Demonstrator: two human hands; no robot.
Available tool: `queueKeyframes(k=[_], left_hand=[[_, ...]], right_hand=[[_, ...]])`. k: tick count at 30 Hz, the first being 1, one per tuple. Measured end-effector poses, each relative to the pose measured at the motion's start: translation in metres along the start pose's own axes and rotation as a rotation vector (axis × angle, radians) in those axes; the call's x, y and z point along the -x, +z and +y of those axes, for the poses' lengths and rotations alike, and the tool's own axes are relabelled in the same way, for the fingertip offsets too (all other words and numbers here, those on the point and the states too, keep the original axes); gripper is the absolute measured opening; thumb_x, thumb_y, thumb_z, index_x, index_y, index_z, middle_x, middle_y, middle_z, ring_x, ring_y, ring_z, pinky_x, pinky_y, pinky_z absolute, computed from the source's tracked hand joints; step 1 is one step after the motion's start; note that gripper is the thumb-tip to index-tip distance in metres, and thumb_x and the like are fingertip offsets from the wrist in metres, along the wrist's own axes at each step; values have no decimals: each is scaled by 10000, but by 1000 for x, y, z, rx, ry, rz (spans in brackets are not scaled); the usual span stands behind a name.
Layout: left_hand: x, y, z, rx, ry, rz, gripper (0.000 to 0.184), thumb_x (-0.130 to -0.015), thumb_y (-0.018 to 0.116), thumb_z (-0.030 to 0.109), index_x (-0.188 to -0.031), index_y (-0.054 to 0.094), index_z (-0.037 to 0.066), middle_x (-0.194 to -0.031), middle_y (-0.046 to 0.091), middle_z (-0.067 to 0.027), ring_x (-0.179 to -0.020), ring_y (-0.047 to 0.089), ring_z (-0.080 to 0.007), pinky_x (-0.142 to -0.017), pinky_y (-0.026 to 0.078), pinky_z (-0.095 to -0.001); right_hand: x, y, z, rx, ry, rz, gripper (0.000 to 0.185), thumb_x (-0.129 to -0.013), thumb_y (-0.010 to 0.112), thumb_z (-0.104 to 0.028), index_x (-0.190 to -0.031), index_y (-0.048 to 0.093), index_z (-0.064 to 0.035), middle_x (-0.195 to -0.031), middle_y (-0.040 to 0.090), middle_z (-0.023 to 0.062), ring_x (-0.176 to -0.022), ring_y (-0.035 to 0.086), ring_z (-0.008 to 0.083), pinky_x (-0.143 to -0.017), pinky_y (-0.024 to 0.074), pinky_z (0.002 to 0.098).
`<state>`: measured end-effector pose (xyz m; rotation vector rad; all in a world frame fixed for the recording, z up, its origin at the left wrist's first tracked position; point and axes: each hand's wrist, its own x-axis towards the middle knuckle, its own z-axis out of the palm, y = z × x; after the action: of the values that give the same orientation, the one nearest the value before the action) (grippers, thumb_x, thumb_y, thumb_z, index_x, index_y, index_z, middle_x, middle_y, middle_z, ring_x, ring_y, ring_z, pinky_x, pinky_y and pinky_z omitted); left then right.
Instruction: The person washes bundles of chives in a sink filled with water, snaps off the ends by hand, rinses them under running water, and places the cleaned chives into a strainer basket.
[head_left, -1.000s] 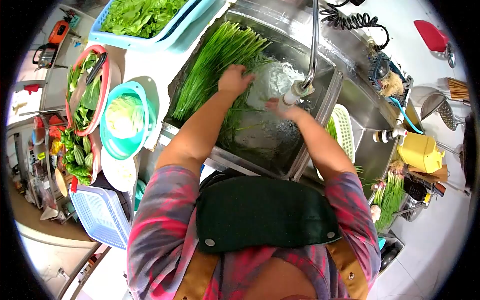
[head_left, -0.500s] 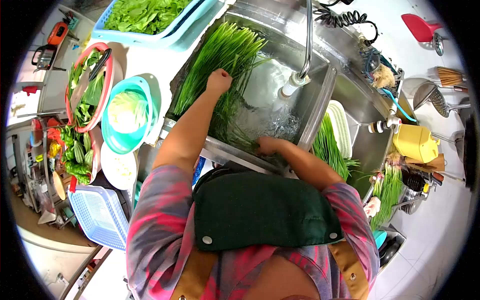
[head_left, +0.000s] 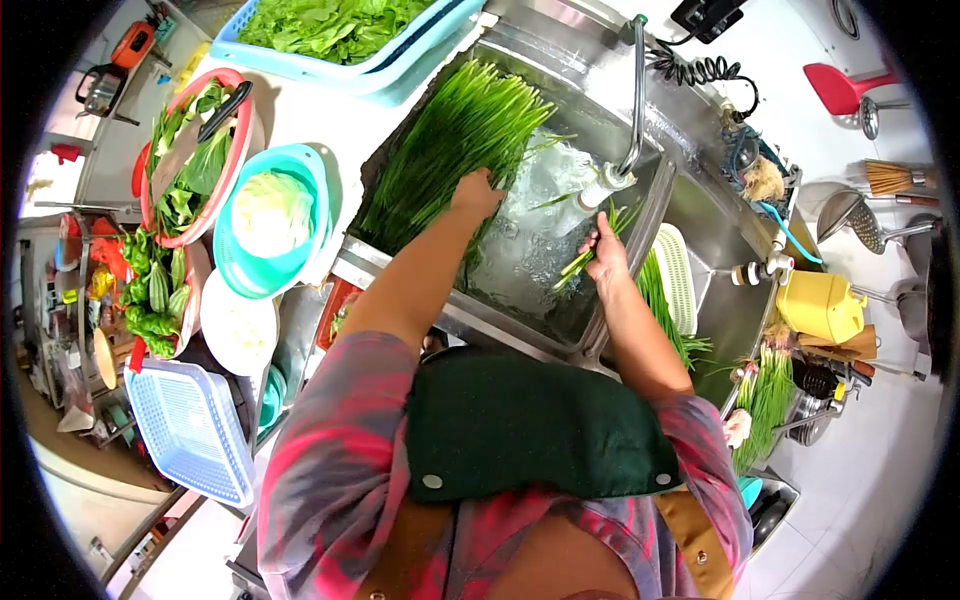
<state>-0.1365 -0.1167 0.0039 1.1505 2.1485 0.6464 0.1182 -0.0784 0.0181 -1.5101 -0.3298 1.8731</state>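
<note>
1. Sink (head_left: 725, 235): smooth, shiny metal.
2. Tap pipe (head_left: 638, 100): polished metal, ending in a white plastic-looking nozzle (head_left: 606, 184).
3. Green stalks (head_left: 450, 140): smooth, with a glossy sheen.
4. Apron (head_left: 540, 420): matt, dark green cloth; shiny metal-looking snaps (head_left: 432, 481).
5. Yellow jug (head_left: 820, 305): glossy plastic.
6. Blue basket (head_left: 190, 430): perforated plastic.

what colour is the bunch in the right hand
Green: the bunch in the right hand shows best in the head view.
</note>
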Motion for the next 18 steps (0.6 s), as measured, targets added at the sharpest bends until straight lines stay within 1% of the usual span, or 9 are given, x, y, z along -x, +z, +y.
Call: queueKeyframes(k=[1, 3, 6, 7, 10, 12, 15, 17, 18], left_hand=[[-2, 1, 1, -113, -36, -2, 398, -672, 657, 321, -936, 579, 33, -902, 610, -137, -814, 582, -292, -713, 457, -361], [-5, 1, -3, -94, -120, -51, 346, -678, 631, 297, -912, 589, 45, -889, 610, -145, -809, 579, -310, -705, 457, -381], [2, -7, -12, -24, -112, 6, 296, -684, 596, 265, -872, 587, 37, -827, 607, -157, -755, 577, -318, -668, 455, -390], [6, -11, -15, 7, -87, 48, 284, -685, 584, 256, -858, 584, 30, -799, 605, -161, -729, 576, -317, -652, 455, -389], [26, -41, -14, 149, -73, 41, 262, -685, 569, 235, -825, 572, 14, -701, 579, -160, -646, 562, -292, -598, 444, -365], [28, -41, -31, 281, -49, 61, 191, -698, 552, 179, -777, 545, 5, -651, 559, -116, -596, 533, -213, -561, 426, -325], [46, -61, -33, 590, -101, 24, 114, -712, 545, 115, -702, 477, 24, -627, 528, -62, -551, 471, -136, -511, 392, -280], [44, -60, -42, 634, -112, 93, 115, -714, 550, 108, -708, 460, 37, -614, 497, -45, -524, 436, -123, -482, 362, -265], [44, -60, -46, 656, -117, 128, 119, -715, 553, 105, -712, 451, 44, -607, 482, -37, -511, 418, -116, -468, 348, -257]], right_hand=[[-2, 8, -1, -49, 8, -12, 272, -823, 547, -338, -744, 451, -97, -571, 414, -6, -445, 349, 101, -424, 367, 250], [-6, 19, -2, -115, 17, 0, 230, -841, 525, -302, -779, 474, -87, -585, 417, -4, -459, 367, 98, -427, 374, 251], [-61, 6, -3, -113, 51, -302, 144, -844, 512, -224, -842, 499, -80, -683, 511, 31, -484, 408, 112, -440, 394, 269], [-6, 56, -17, -72, -6, -119, 100, -820, 517, -154, -881, 513, -74, -834, 577, 81, -547, 457, 142, -488, 410, 285], [-93, 39, -8, -103, -10, -296, 347, -803, 553, -194, -1104, 472, -42, -1114, 529, 130, -598, 493, 175, -561, 424, 314], [-118, 48, -2, 4, -119, -556, 334, -776, 599, -177, -1059, 479, -48, -853, 562, 60, -608, 475, 149, -558, 410, 282], [-120, 92, -6, 139, -118, -479, 217, -781, 578, -143, -944, 489, -29, -733, 522, 29, -590, 448, 133, -527, 380, 266], [-115, 111, -6, 135, -161, -384, 132, -789, 542, -138, -832, 494, -23, -715, 513, 38, -573, 432, 152, -526, 369, 298], [-113, 112, -8, 217, -206, -335, 108, -782, 546, -121, -827, 506, -32, -704, 519, 32, -565, 433, 134, -510, 360, 275]])
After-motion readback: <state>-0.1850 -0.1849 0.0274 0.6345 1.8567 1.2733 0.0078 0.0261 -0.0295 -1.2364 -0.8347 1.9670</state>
